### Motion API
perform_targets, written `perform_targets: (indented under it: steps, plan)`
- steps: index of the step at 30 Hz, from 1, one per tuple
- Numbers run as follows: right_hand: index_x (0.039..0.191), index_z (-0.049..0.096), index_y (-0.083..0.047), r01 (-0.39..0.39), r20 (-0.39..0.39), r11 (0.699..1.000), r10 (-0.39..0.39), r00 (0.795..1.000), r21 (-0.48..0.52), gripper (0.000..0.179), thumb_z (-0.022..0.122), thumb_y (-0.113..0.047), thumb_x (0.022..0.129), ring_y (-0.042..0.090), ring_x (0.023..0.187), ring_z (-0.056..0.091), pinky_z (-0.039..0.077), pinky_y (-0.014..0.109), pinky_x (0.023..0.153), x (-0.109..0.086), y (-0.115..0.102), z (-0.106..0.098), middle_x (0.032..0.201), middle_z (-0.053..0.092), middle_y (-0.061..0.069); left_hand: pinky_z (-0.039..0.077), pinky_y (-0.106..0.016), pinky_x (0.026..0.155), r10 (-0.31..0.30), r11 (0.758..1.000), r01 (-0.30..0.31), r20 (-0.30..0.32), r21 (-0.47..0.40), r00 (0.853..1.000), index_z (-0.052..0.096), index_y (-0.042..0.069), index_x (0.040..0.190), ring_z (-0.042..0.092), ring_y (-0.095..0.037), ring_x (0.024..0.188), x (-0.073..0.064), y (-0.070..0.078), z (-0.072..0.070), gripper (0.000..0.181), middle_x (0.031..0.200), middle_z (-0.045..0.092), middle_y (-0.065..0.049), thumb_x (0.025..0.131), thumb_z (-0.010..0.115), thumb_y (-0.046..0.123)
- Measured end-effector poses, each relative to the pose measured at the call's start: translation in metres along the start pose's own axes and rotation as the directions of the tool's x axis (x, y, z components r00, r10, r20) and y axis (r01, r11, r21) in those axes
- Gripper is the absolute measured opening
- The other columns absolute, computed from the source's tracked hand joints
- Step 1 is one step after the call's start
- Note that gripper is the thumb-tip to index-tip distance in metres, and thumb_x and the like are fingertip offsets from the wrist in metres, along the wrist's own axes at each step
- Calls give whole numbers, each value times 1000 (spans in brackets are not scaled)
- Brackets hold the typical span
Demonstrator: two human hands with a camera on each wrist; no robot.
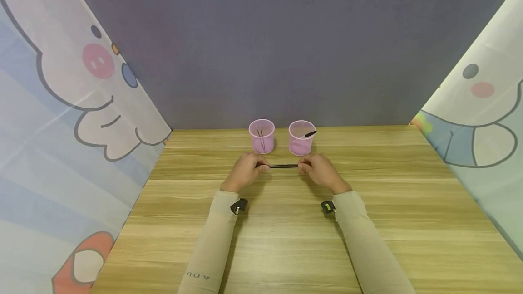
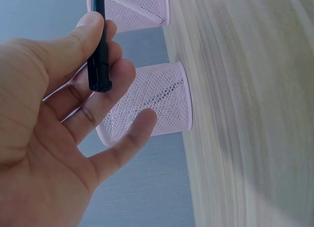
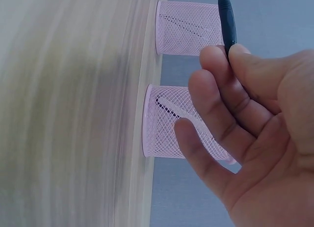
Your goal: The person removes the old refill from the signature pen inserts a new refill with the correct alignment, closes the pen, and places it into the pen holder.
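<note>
A slim black pen (image 1: pixel 283 166) is held level between both hands, a little in front of two pink mesh cups. My left hand (image 1: pixel 245 170) pinches its left end between thumb and fingers. In the left wrist view the pen's blunt end (image 2: pixel 99 75) sticks out past the thumb, and the other fingers are spread loosely. At the opposite end, my right hand (image 1: pixel 320 172) pinches the pen with thumb and index finger. The right wrist view shows the narrowing pen (image 3: pixel 226 21) entering that pinch, its tip hidden by the fingers.
Behind the left hand stands the left cup (image 1: pixel 267 144), holding thin sticks (image 1: pixel 261 139). Beside it, the right cup (image 1: pixel 299 148) holds a pen with a black end (image 1: pixel 310 134). Both stand on a wooden table (image 1: pixel 282 239) against a grey wall (image 1: pixel 282 49), with printed curtains on both sides.
</note>
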State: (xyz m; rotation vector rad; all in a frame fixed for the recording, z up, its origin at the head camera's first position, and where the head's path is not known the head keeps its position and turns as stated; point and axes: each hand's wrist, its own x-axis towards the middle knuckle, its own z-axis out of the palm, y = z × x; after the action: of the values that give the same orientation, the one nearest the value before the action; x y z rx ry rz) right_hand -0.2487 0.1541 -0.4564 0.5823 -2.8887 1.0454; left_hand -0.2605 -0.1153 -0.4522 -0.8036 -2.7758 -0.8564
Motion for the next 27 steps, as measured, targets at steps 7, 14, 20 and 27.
perform_targets:
  steps: [7,14,20,27]
  plan:
    - [96,74,-5,-9,3,1000,9,1000,4,14,64,-15,101,11,70,59,49,31,67,0,-1,0,79,70,0,51,-29,69,7,1000,-7,-4,12,1000,77,10,88,59,-10,74,0,0,-1,6,82,70,0,88,79,17]
    - [96,74,-5,-14,4,1000,14,1000,5,14,65,-15,100,12,68,57,47,30,66,-1,-2,-2,79,70,0,52,-30,70,0,1000,0,4,26,1000,77,12,89,59,-9,74,1,-1,0,8,83,70,1,89,78,19]
    - [98,74,-5,-18,0,1000,18,1000,-9,15,64,-16,101,11,71,59,48,31,68,-1,-2,-2,80,71,-1,52,-30,70,-12,1000,12,7,17,1000,78,12,90,59,-10,75,1,-1,0,7,84,69,1,89,78,19]
    - [97,75,-4,-6,-19,1000,6,1000,5,14,66,-14,100,12,72,60,50,32,69,0,-2,-1,79,71,0,51,-30,69,12,1000,-12,-9,28,1000,78,12,89,59,-10,74,1,-2,1,5,82,68,1,88,79,17]
